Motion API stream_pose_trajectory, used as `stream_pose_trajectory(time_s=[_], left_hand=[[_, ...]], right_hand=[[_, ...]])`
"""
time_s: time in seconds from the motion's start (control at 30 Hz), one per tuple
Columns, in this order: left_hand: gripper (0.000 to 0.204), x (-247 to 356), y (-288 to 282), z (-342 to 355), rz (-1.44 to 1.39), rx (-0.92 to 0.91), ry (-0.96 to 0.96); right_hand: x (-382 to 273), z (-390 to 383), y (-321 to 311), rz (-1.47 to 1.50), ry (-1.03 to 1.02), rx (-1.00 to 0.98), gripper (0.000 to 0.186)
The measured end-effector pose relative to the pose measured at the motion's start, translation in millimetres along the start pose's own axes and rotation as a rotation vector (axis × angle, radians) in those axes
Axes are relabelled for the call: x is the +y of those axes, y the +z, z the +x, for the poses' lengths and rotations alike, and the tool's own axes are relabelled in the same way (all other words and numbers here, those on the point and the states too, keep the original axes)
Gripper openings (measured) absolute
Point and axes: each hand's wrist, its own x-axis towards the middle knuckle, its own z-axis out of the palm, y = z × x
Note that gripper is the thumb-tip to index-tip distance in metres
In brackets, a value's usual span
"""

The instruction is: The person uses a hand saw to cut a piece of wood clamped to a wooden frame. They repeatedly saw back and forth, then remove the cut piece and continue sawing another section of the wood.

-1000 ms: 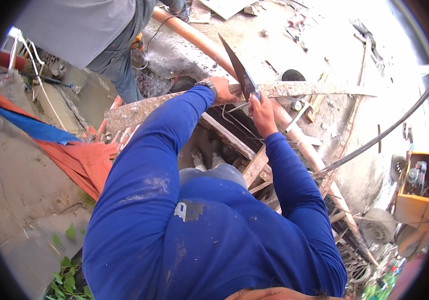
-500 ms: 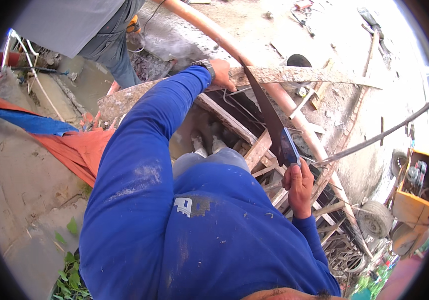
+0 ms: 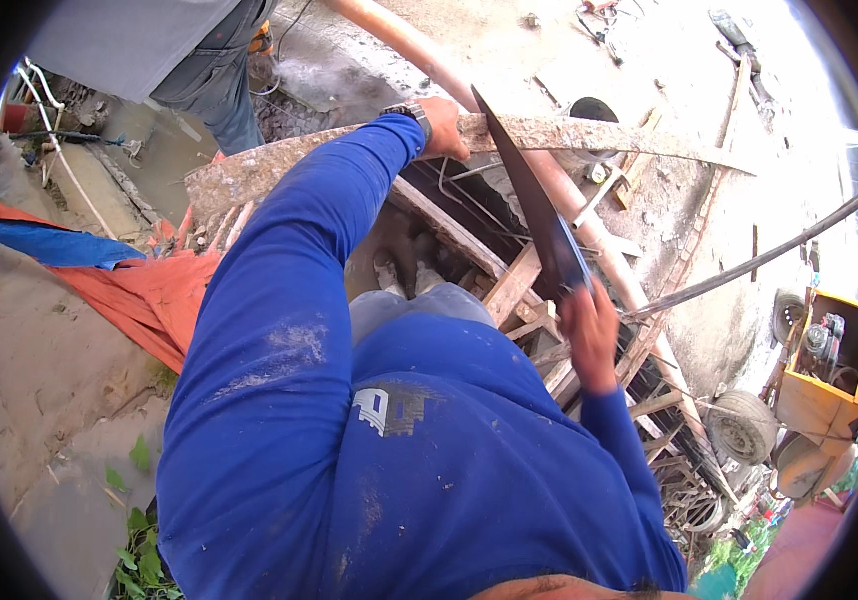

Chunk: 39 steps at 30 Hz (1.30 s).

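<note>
Saw pulled back toward the body since a second ago

I have the right hand curled tightly round its handle, now well apart from the plank. From there the blade slants away and crosses the plank just beside my left hand, which clasps the wood. I can't tell whether the teeth touch it. Beneath the plank runs a long pipe.

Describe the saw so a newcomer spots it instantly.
Find the long crusted board across the upper middle. Just right of the left hand, the saw crosses it, slanting down to the right hand. Unlike the pale wood nearby, it is dark and tapers to a point.
</note>
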Motion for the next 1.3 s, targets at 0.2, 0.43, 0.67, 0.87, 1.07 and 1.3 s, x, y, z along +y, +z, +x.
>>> stream_pose_trajectory(time_s=[0.2, 0.43, 0.67, 0.87, 1.07, 1.3], left_hand=[[0.077, 16.4, 3.2, -11.8, 0.013, -0.031, -0.024], [0.074, 20.7, -3.3, -16.9, 0.024, -0.017, -0.040], [0.073, 11.8, -5.8, -8.2, -0.013, -0.012, -0.012], [0.075, 17.8, 6.8, -6.6, 0.035, 0.036, -0.005], [0.079, 15.1, 0.6, -8.8, 0.016, -0.006, -0.003], [0.076, 17.0, -6.7, -5.9, -0.003, 0.012, -0.008]], right_hand=[[27.9, 83.9, 37.3, -0.545, -0.677, 0.068, 0.038], [1.9, 218.4, 112.9, -0.202, -0.320, 0.106, 0.027], [1.0, -63.8, -8.5, 0.069, -0.048, 0.037, 0.052], [39.8, 194.9, 82.0, -0.786, -0.875, 0.204, 0.023], [18.0, 179.4, 103.9, -0.191, -0.506, 0.161, 0.035], [21.9, -79.8, -11.6, 0.067, -0.089, 0.067, 0.048]])
